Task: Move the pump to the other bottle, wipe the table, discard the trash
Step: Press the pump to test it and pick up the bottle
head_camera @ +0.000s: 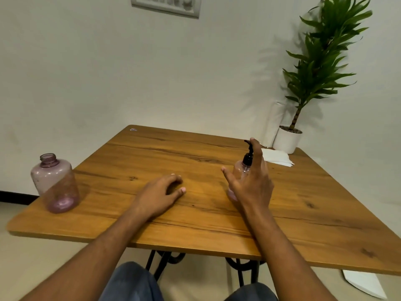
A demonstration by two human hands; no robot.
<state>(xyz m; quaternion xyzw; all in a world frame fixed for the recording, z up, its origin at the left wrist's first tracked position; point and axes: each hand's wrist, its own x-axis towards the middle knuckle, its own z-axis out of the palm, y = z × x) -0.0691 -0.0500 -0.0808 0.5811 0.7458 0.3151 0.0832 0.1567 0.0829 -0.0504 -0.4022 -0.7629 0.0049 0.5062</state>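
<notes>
A clear pink bottle (238, 171) stands right of the table's middle with a black pump (248, 156) screwed on top. My right hand (251, 181) is spread open just in front of it, fingers apart, hiding most of the bottle; I cannot tell whether it touches. A second pink bottle (55, 183), open-necked with no pump, stands at the table's left edge. My left hand (161, 193) rests on the wooden table (195, 216) near the middle, fingers curled loosely, holding nothing. White tissues (276, 157) lie at the far right.
A potted plant in a white pot (287, 140) stands at the table's far right corner, beside a white paper roll (274, 124). A white bin edge (364, 285) shows on the floor under the table's right side. My knees are beneath the near edge.
</notes>
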